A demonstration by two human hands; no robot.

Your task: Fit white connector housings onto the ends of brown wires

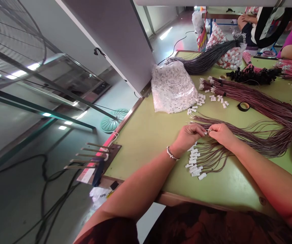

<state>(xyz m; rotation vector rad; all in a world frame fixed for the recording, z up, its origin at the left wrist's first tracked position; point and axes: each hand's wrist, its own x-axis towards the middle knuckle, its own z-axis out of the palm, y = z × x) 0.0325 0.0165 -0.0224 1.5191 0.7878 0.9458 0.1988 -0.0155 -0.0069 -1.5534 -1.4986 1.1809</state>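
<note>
Head view: above the desk (140, 142), the left hand's (189, 136) grip pinches a connector (205, 133), while the right hand's (220, 133) clamps a wire (209, 130) just beside it. Straight alignment and a hold close to the wire's tip should likely prevent bending.

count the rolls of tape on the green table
2. A black roll lies just in front of the farther brown wire bundle; a lighter roll lies behind that bundle, left of the black parts pile. More may be hidden under wires.
</note>
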